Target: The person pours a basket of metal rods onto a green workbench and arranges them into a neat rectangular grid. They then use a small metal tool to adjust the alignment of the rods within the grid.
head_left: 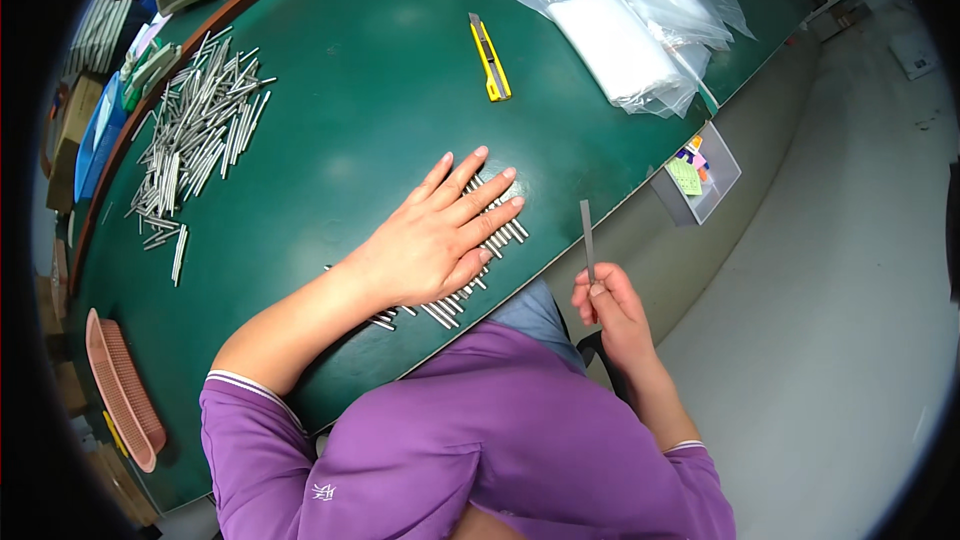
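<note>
My left hand [425,235] lies palm down with fingers spread over a row of short metal rods [440,312] near the table's front edge. The rods stick out side by side beyond its fingertips and below the palm, and the hand covers the rest. Off the table's edge to the right, my right hand [615,312] pinches the lower end of a thin, flat grey strip [587,235] between thumb and fingers. The strip points up, apart from the rods.
A heap of loose metal rods [200,120] lies at the far left. A yellow utility knife [490,60] is beyond my left hand. Plastic bags [620,50] occupy the back right. A pink basket [122,390] stands at left; an open bin [718,175] hangs beside the table's right edge.
</note>
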`<action>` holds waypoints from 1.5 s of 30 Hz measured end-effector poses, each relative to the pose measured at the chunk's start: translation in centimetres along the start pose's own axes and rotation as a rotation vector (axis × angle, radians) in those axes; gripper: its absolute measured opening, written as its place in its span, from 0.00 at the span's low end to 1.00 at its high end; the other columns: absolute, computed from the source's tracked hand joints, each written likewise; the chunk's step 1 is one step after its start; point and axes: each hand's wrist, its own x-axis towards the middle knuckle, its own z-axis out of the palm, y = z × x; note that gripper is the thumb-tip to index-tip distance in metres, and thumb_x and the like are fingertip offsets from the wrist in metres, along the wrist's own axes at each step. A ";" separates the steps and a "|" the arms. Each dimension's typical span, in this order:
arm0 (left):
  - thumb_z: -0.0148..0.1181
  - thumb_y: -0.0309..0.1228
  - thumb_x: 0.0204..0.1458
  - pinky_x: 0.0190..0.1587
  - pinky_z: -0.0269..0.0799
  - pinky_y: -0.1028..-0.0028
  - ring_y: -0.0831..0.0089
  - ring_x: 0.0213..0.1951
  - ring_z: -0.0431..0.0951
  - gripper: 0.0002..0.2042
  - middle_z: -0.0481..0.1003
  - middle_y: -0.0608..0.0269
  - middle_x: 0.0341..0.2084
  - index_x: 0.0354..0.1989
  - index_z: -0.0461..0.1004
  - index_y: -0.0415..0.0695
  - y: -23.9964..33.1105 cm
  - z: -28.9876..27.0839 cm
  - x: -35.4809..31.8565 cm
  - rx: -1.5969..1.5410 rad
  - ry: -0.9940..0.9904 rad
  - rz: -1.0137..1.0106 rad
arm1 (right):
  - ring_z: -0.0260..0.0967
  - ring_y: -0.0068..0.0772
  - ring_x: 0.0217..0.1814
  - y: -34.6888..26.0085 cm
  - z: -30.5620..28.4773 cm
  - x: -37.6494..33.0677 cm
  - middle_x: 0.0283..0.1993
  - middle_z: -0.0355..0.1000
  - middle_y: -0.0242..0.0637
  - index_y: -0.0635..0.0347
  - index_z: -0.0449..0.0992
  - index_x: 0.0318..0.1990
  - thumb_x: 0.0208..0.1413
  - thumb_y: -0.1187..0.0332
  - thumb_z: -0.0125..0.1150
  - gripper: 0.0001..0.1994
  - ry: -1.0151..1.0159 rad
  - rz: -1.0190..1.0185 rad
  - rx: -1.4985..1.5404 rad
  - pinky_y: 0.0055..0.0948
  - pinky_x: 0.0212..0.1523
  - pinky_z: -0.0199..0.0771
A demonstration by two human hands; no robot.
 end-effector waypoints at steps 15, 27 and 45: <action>0.53 0.36 0.56 0.74 0.40 0.46 0.50 0.75 0.48 0.32 0.54 0.58 0.74 0.72 0.59 0.48 1.1 0.5 -0.6 -0.040 -0.055 0.059 | 0.55 0.11 0.25 0.2 0.9 0.6 0.22 0.61 0.22 0.59 0.73 0.33 0.70 0.63 0.50 0.13 -0.068 0.043 -0.132 0.19 0.26 0.56; 0.54 0.35 0.55 0.74 0.40 0.44 0.51 0.75 0.48 0.31 0.55 0.58 0.73 0.70 0.62 0.47 1.3 0.4 -0.1 -0.027 -0.048 0.049 | 0.56 0.11 0.25 0.0 2.8 2.0 0.24 0.63 0.20 0.60 0.75 0.35 0.68 0.68 0.53 0.09 -0.020 -0.017 -0.123 0.17 0.27 0.56; 0.57 0.33 0.56 0.74 0.47 0.50 0.52 0.74 0.51 0.33 0.56 0.52 0.72 0.71 0.58 0.40 1.0 0.7 0.0 -0.202 -0.020 0.108 | 0.62 0.11 0.28 0.3 2.2 -0.1 0.30 0.71 0.26 0.59 0.72 0.43 0.67 0.67 0.56 0.06 -0.067 0.064 0.070 0.14 0.30 0.61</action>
